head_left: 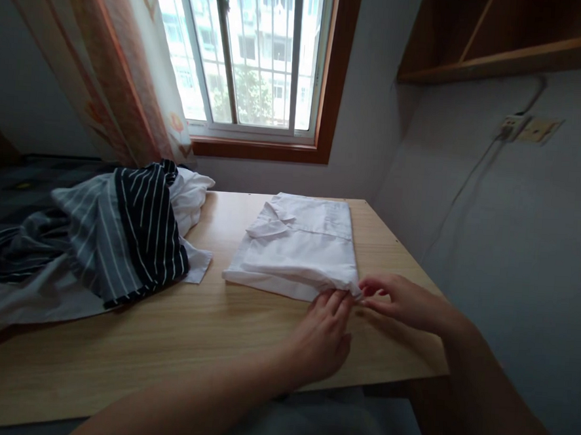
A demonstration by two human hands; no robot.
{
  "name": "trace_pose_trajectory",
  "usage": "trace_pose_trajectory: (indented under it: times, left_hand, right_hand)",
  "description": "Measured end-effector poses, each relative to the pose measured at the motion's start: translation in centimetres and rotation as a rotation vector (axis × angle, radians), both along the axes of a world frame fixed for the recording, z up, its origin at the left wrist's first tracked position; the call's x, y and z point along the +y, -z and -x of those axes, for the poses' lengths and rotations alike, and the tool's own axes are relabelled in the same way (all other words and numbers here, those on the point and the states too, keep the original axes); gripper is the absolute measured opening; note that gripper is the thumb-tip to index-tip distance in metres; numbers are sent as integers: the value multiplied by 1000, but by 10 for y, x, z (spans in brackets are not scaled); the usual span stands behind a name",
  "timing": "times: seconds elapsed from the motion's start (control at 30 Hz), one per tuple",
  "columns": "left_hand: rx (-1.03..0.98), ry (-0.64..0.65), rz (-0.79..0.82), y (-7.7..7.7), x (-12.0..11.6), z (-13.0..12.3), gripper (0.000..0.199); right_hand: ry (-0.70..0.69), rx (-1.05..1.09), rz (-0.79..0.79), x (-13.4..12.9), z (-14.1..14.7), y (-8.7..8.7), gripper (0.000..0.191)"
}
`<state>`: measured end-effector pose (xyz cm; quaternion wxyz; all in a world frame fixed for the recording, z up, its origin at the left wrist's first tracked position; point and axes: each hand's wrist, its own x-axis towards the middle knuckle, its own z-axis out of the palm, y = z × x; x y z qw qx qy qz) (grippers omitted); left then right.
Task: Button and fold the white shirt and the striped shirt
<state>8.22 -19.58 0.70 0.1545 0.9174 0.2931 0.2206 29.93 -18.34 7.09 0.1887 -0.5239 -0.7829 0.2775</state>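
L hand unclenched on wht shirt, R hand pinching corner; collar pts L, long axis unclear.

white shirt, clothes on table

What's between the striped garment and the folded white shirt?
In the head view, white cloth pokes out beside the striped garment, then wood-grain tabletop runs to the folded white shirt.

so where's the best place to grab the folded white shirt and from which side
Likely best by the left and right edges of the shirt: left hand from the left, right hand from the right, both sliding under. It lies flat and folded, with table showing beside both edges; its near edge looks rumpled.
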Motion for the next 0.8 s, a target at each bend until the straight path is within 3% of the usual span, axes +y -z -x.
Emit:
trace_pose_trajectory:
  times: [0.13, 0.33, 0.53, 0.67, 0.8]
  left_hand:
    - [1, -27, 0, -3, 0, -3, 58]
    - [51, -18, -81, 1, 1, -6, 59]
    - [76, -94, -117, 8, 0, -12, 49]
    - [69, -87, -134, 13, 0, -12, 39]
    - [94, -107, -120, 15, 1, -9, 37]
  right_hand:
    - [111, 43, -104, -10, 8, 27, 23]
    - [293, -47, -367, -20, 25, 43, 18]
    - [401, -350, -336, -27, 41, 56, 12]
    - [357, -489, -271, -27, 43, 56, 11]
    - [231, -400, -222, -28, 36, 35, 8]
